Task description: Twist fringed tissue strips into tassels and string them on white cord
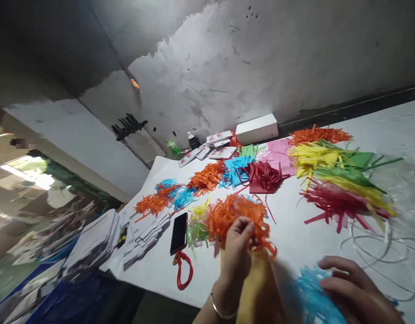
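Note:
My left hand (238, 247), with a bracelet at the wrist, lies against a bunch of orange fringed tissue paper (234, 207). Its thumb and index finger are pinched together, and what sits between the tips is too small to make out. A tan-yellow sheet (261, 288) extends below that bunch, partly behind the hand. At the lower right, my right hand (352, 288) has its fingers bent around blue fringed tissue paper (313, 292), which is blurred. Yellow and green fringes (198, 229) stick out left of the orange bunch.
A phone (179, 233) with a red cord strap (184, 272) lies left of my hands. More fringed bundles, including dark red (266, 175) and yellow (315, 157), cover the white table (281, 211). A white box (257, 128) stands by the wall; wire loops (372, 258) lie at right.

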Action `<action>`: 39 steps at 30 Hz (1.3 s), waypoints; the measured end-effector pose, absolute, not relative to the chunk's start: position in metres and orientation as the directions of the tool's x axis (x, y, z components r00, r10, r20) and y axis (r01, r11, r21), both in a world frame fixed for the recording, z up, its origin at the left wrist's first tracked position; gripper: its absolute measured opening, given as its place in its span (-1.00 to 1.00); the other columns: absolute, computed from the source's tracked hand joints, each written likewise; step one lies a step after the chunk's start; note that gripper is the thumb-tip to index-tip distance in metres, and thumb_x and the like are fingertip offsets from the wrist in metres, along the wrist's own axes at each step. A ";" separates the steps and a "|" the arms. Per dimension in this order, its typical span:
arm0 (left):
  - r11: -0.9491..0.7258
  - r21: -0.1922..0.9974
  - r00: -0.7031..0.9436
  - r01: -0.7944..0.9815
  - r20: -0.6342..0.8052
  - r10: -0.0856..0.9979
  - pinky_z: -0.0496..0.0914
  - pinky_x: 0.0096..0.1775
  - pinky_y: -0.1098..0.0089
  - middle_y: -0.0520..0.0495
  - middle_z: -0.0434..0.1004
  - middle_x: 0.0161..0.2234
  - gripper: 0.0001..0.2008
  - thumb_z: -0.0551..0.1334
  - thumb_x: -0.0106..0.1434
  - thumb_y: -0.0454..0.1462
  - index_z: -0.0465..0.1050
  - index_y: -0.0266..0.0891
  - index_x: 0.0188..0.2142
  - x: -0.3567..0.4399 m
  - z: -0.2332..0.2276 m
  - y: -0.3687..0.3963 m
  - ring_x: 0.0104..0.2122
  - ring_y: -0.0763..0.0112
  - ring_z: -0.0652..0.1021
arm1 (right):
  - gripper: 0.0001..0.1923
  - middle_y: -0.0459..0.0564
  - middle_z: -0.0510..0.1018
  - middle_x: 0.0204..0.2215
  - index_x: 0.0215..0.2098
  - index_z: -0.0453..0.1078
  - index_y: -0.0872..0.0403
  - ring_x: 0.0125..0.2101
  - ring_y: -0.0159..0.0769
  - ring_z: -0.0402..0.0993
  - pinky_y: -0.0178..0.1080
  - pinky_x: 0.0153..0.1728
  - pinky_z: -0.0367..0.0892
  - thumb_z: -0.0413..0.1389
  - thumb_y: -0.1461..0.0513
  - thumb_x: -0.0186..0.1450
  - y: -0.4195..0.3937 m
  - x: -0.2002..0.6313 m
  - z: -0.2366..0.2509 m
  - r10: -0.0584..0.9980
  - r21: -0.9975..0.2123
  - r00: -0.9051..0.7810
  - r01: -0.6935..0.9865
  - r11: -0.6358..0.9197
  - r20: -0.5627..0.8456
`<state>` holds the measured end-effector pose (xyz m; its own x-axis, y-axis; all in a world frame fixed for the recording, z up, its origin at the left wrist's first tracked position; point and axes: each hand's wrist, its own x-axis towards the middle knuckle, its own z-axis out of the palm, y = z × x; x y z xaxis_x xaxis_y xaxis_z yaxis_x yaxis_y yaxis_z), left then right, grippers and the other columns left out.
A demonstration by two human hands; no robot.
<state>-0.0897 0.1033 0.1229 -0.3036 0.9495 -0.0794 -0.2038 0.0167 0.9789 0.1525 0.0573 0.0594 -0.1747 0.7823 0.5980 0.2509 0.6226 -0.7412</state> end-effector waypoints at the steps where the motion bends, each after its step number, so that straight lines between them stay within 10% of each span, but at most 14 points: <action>1: 0.068 0.966 -0.242 -0.251 -0.130 0.961 0.28 -0.60 0.51 0.10 0.38 -0.56 -0.48 0.50 -0.07 0.09 0.37 -0.23 -0.40 -0.074 0.116 0.097 -0.66 0.57 0.36 | -0.82 0.07 0.57 -0.04 -0.15 0.54 -0.11 -0.34 -0.26 0.63 -0.36 -0.36 0.56 0.07 0.18 0.44 0.056 0.146 0.065 0.751 -0.727 -0.238 0.193 0.658 0.616; 5: 0.218 0.892 -0.038 -0.397 -0.253 0.967 0.31 -0.56 0.50 0.07 0.43 -0.54 -0.54 0.51 -0.02 0.04 0.40 -0.21 -0.40 -0.036 0.090 0.075 -0.63 0.55 0.38 | -0.73 0.06 0.59 -0.03 0.01 0.45 -0.08 -0.16 -0.24 0.63 -0.34 -0.17 0.54 0.01 0.30 0.45 0.061 0.135 0.087 0.634 -0.682 -0.394 0.023 0.731 0.666; 8: 0.254 0.908 0.003 -0.333 -0.269 0.963 0.38 -0.53 0.43 0.02 0.48 -0.48 -0.61 0.42 0.14 0.04 0.48 -0.18 -0.24 -0.034 0.078 0.063 -0.59 0.45 0.45 | -0.81 -0.02 0.61 -0.24 -0.11 0.45 -0.04 -0.23 -0.32 0.60 -0.40 -0.21 0.50 0.02 0.31 0.43 0.064 0.142 0.097 0.737 -0.758 -0.277 0.043 0.651 0.617; 12: -0.183 0.959 -0.155 0.216 0.219 0.963 0.46 0.00 0.16 -0.22 0.55 -0.03 -0.58 0.38 0.24 -0.12 0.47 -0.10 0.08 -0.043 0.079 0.052 -0.03 0.10 0.56 | -0.74 -0.10 0.50 -0.45 -0.42 0.42 0.02 -0.38 -0.37 0.53 -0.43 -0.33 0.43 0.07 0.21 0.45 0.061 0.150 0.107 0.923 -0.926 -0.117 0.048 0.373 0.366; 15: -0.437 0.823 0.196 0.364 0.391 0.899 0.24 0.21 0.01 -0.21 0.58 -0.03 -0.76 0.30 0.31 -0.23 0.56 -0.09 -0.02 -0.040 0.086 0.048 0.03 0.07 0.53 | -0.68 -0.10 0.48 -0.45 -0.45 0.42 0.04 -0.44 -0.38 0.51 -0.39 -0.33 0.45 0.08 0.12 0.46 0.058 0.150 0.108 0.949 -0.968 -0.198 -0.098 0.231 0.246; 21: -0.031 0.994 0.151 0.104 0.015 0.988 0.39 -0.30 0.39 -0.09 0.52 -0.37 -0.69 0.25 0.36 -0.03 0.55 -0.24 -0.29 -0.029 0.079 0.046 -0.37 0.33 0.49 | -0.85 -0.14 0.57 -0.41 -0.28 0.48 -0.02 -0.59 -0.45 0.51 -0.47 -0.52 0.44 0.12 0.15 0.43 0.054 0.156 0.091 0.926 -0.932 0.131 0.128 0.339 0.354; 25: 0.094 0.993 0.117 -0.074 -0.085 0.989 0.36 -0.34 0.47 -0.04 0.48 -0.40 -0.64 0.36 0.24 0.02 0.55 -0.26 -0.32 -0.027 0.069 0.044 -0.41 0.41 0.46 | -0.88 -0.17 0.67 -0.34 -0.10 0.47 -0.07 -0.38 -0.39 0.65 -0.48 -0.31 0.50 0.12 0.23 0.42 0.042 0.159 0.083 0.839 -0.751 -0.066 0.412 0.515 0.539; 39: -0.172 0.982 0.015 0.083 0.171 0.985 0.43 -0.39 0.48 -0.01 0.50 -0.43 -0.76 0.33 0.30 -0.09 0.52 -0.21 -0.34 -0.023 0.072 0.044 -0.46 0.42 0.52 | -0.84 -0.19 0.59 -0.41 -0.18 0.41 -0.04 -0.40 -0.43 0.62 -0.48 -0.33 0.47 -0.01 0.27 0.47 0.032 0.155 0.083 0.877 -0.747 -0.232 0.459 0.481 0.422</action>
